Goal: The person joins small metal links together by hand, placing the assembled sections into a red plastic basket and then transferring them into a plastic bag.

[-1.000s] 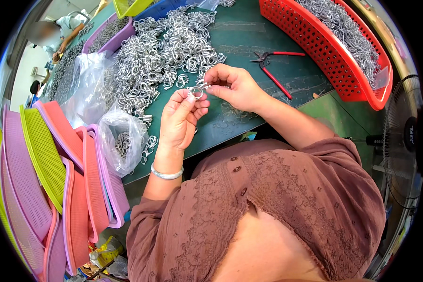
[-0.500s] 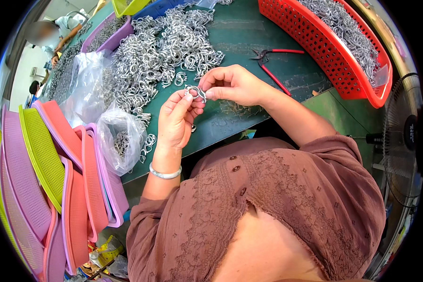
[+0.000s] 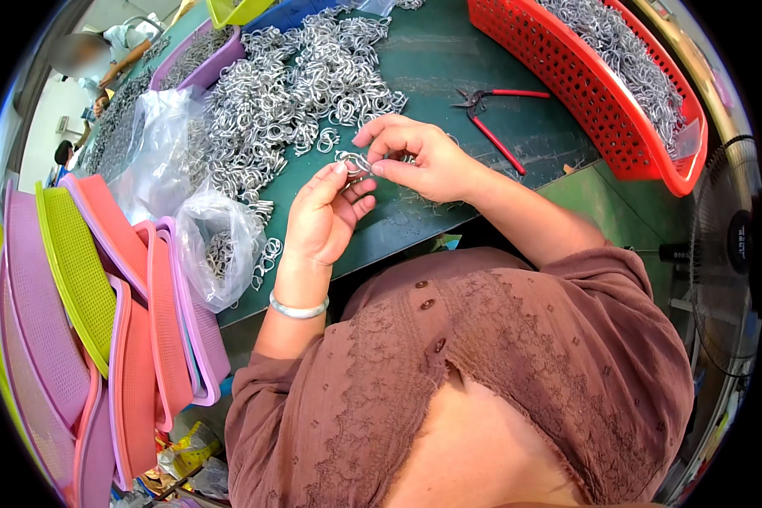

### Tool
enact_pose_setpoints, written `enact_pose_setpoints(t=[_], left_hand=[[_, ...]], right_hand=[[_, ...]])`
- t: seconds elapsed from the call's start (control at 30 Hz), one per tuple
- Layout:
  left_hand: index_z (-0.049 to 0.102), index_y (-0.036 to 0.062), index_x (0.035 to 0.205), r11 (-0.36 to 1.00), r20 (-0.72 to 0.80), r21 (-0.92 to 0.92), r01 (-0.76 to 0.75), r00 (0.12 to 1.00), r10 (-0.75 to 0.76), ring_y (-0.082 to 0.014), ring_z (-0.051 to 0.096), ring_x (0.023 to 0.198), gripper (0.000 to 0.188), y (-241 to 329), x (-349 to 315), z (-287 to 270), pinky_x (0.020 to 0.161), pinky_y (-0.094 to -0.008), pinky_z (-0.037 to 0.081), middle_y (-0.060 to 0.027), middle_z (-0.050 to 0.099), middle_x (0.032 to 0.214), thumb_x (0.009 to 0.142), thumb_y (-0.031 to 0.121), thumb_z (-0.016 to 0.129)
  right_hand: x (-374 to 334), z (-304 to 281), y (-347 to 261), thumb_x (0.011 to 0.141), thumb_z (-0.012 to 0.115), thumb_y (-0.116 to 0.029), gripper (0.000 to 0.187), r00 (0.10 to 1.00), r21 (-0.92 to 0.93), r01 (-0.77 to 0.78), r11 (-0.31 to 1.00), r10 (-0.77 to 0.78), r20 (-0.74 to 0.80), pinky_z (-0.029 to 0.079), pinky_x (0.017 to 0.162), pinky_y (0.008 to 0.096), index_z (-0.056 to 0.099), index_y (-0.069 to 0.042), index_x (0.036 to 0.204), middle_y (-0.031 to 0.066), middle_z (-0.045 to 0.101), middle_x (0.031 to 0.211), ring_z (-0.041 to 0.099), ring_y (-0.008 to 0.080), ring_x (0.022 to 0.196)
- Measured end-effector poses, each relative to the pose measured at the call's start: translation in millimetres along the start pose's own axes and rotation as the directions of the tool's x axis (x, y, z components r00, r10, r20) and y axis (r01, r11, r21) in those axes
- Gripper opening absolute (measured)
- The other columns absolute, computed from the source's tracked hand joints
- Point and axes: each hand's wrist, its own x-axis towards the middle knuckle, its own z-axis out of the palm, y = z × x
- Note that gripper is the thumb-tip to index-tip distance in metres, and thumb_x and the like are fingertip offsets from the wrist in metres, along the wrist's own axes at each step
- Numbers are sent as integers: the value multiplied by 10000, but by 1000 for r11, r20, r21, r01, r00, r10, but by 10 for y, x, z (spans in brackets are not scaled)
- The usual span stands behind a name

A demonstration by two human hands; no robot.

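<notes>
Small silvery metal rings [image 3: 353,162] are pinched between my two hands over the near part of the green table. My left hand [image 3: 322,212] grips them with thumb and index finger, its other fingers loosely curled. My right hand [image 3: 419,161] pinches the rings' right side between thumb and fingertips. How the rings join is too small to make out. Just beyond my hands lies a big heap of similar metal rings [image 3: 292,93], with one small cluster [image 3: 328,140] apart at its near edge.
Red-handled pliers [image 3: 495,140] lie right of my hands. A red basket [image 3: 559,80] full of metal pieces stands at the far right. Plastic bags [image 3: 216,245] and stacked coloured baskets [image 3: 76,288] are on the left. A fan [image 3: 728,241] stands right; another person [image 3: 127,55] sits far left.
My right hand has shifted slightly to the right, its fingers more raised and spread. The rings stay pinched between both hands, and my left fingers have opened a little.
</notes>
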Motion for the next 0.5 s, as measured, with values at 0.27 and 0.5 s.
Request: enact_pose_setpoints(t=[0.27, 0.5], left_hand=[[532, -6, 915, 995, 13, 33, -95, 995, 95, -177, 568, 788, 157, -47, 14, 6, 737, -296, 473, -99, 580, 893, 879, 123, 449], [529, 0, 883, 887, 7, 336, -317, 943, 334, -152, 565, 788, 129, -87, -24, 143, 755, -278, 468, -87, 585, 876, 877, 105, 454]], right_hand=[[2, -34, 44, 716, 614, -11, 109, 946, -294, 323, 900, -318, 65, 432, 683, 288, 570, -23, 815, 110, 487, 1081, 520, 156, 805], [-16, 54, -24, 725, 610, -22, 91, 986, -170, 148, 974, -158, -48, 434, 694, 287, 581, -13, 811, 128, 490, 1078, 519, 189, 842]])
